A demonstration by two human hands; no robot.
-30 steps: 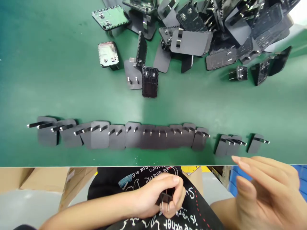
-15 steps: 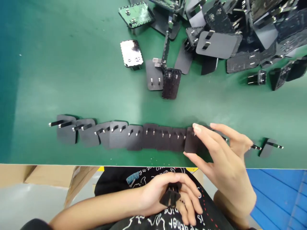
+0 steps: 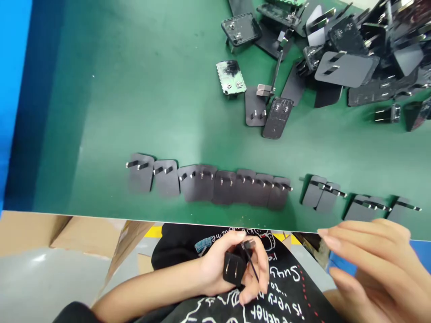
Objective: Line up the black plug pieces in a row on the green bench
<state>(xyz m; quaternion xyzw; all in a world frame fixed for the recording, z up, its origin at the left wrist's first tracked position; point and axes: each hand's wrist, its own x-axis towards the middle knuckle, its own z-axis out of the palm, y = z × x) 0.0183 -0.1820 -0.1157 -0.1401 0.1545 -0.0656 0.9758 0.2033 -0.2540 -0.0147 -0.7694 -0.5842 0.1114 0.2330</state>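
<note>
My left hand (image 3: 240, 269) is curled in front of my shirt, below the table edge. In it are black plug pieces (image 3: 230, 276); one faces up with two thin metal prongs, and another sits edge-on against the fingers. To the right, my right hand (image 3: 373, 264) hovers at the table's front edge, fingers stretched and thumb apart, with nothing visible between them. A row of flat black plug covers (image 3: 225, 190) with two prongs each lies along the front of the table. Past a gap, several more plug covers (image 3: 314, 190) lie nearest my right hand.
A loose heap of black plug pieces (image 3: 346, 69) fills the back right of the green table (image 3: 151, 98). One shiny plug piece (image 3: 224, 72) lies apart from it. Cardboard (image 3: 90, 237) stands below the front edge at left. A blue surface (image 3: 15, 80) borders the left.
My right hand has moved right and back off the row, uncovering a gap between the plug covers. More plug pieces show in my left hand, which has turned. The view has shifted left.
</note>
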